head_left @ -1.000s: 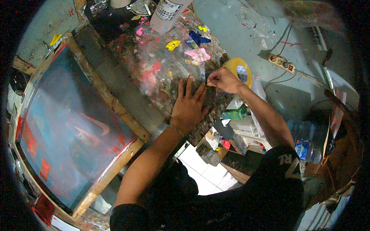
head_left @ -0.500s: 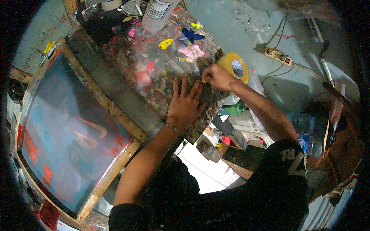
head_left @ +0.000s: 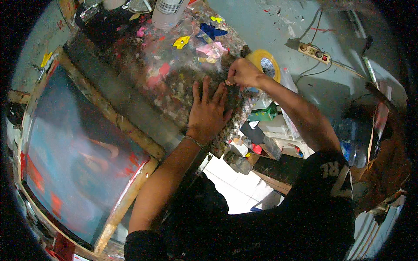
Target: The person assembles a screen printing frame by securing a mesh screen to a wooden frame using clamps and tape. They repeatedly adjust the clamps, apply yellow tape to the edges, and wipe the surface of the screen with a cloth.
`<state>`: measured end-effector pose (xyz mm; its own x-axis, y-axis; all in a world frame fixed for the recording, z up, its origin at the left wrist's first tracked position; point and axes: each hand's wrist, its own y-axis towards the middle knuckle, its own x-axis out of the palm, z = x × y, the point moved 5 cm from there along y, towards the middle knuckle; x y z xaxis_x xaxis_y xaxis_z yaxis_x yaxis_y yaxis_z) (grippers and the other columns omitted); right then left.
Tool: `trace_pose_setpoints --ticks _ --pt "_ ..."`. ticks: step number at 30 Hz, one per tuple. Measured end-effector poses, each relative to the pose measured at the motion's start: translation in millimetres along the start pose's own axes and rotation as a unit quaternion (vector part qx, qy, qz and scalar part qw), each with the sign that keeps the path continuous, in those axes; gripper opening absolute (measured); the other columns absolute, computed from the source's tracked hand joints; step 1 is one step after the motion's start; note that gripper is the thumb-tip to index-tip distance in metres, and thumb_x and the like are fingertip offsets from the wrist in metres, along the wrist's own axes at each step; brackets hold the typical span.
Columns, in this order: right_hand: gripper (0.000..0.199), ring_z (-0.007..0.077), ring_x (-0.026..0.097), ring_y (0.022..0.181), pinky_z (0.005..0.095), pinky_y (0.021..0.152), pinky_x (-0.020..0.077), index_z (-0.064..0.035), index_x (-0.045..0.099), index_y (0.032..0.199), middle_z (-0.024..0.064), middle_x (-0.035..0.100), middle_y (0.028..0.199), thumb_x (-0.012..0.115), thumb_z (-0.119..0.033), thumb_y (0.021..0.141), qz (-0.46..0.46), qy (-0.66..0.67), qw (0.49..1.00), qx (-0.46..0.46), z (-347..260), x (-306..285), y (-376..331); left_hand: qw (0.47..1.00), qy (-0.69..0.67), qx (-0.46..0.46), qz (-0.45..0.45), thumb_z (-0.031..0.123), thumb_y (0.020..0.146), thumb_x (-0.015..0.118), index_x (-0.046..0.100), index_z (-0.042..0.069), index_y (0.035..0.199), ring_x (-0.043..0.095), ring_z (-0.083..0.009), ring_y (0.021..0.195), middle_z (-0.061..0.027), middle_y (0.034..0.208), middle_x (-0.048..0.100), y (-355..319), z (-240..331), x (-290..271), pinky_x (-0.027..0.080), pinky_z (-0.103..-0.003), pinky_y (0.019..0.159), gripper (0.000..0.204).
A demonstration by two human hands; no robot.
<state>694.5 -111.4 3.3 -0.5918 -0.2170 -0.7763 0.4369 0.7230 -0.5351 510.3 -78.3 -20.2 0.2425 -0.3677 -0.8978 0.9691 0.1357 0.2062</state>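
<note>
My left hand [head_left: 207, 109] lies flat on a paint-spattered table [head_left: 146, 93], palm down with its fingers spread. Just right of its fingertips, my right hand [head_left: 244, 73] is closed in a pinch close to the tabletop. Whatever its fingertips hold, if anything, is too small to make out. A large roll of yellowish tape [head_left: 257, 55] stands behind my right hand, at the table's right edge. Beyond my fingers lie pink scraps [head_left: 212, 50], a dark blue scrap [head_left: 210, 32] and a yellow scrap [head_left: 181, 42].
A wooden-framed printing screen [head_left: 112, 114] stands at the left. A translucent bottle [head_left: 167, 16] is on the table's far side. Below the table's right edge, a shelf holds a green bottle [head_left: 263, 114] and clutter. A power strip [head_left: 314, 53] lies at the right.
The view has shifted slightly, so the table appears higher and further left. My left hand stays flat and my right hand stays pinched beside it.
</note>
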Motion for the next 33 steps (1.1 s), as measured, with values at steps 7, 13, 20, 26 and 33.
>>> trace_pose_setpoints --ticks 7,13,20,26,33 --pt "0.019 0.0187 0.066 0.057 0.0342 0.05 0.0534 0.0005 0.073 0.08 0.0111 0.069 0.068 0.076 -0.017 0.074 0.005 -0.057 0.998 -0.032 2.5 -2.4 16.5 1.0 0.01 -0.012 0.01 0.05 0.095 0.043 0.04 0.005 0.146 0.016 -0.0441 0.145 -0.0072 0.155 0.034 0.1 -4.2 3.0 0.006 -0.064 0.116 0.067" --pt "0.024 0.0189 0.067 0.062 0.036 0.058 0.0547 -0.0077 0.076 0.086 0.0088 0.071 0.073 0.075 -0.027 0.073 0.041 -0.073 0.994 -0.076 90.2 9.9 25.4 0.991 -0.048 0.048 0.117 0.042 0.091 0.053 0.036 0.007 0.147 0.029 -0.0423 0.14 -0.0148 0.153 0.033 1.1 31.2 10.9 0.015 -0.061 0.115 0.069" --pt "0.021 0.0194 0.063 0.059 0.0352 0.059 0.0516 -0.0006 0.073 0.091 0.011 0.069 0.07 0.067 -0.019 0.083 0.228 -0.055 0.96 -0.153 4.3 -4.8 -23.6 0.884 -0.375 -0.015 0.277 0.016 0.088 0.066 0.064 -0.002 0.107 0.061 -0.0331 0.105 -0.0181 0.111 0.064 -131.3 23.5 -234.8 0.048 -0.043 0.091 0.026" --pt "0.02 0.0141 0.061 0.063 0.0315 0.058 0.0485 0.0035 0.07 0.093 0.0086 0.068 0.07 0.061 -0.012 0.087 0.369 0.089 0.905 -0.192 -49.6 56.7 -132.0 0.654 -0.599 0.215 0.41 0.024 0.089 0.061 0.065 0.0 0.102 0.065 -0.0305 0.093 -0.0154 0.1 0.067 -288.9 92.0 -383.5 0.051 -0.04 0.084 0.028" --pt "0.017 0.0156 0.064 0.071 0.0307 0.069 0.051 0.0028 0.071 0.094 0.0108 0.071 0.079 0.058 -0.008 0.089 0.299 0.164 0.933 -0.112 -61.1 132.8 -215.6 0.661 -0.592 0.231 0.399 0.019 0.084 0.064 0.065 0.0 0.104 0.064 -0.0312 0.096 -0.0157 0.102 0.066 -317.4 133.7 -386.6 0.049 -0.04 0.087 0.028"
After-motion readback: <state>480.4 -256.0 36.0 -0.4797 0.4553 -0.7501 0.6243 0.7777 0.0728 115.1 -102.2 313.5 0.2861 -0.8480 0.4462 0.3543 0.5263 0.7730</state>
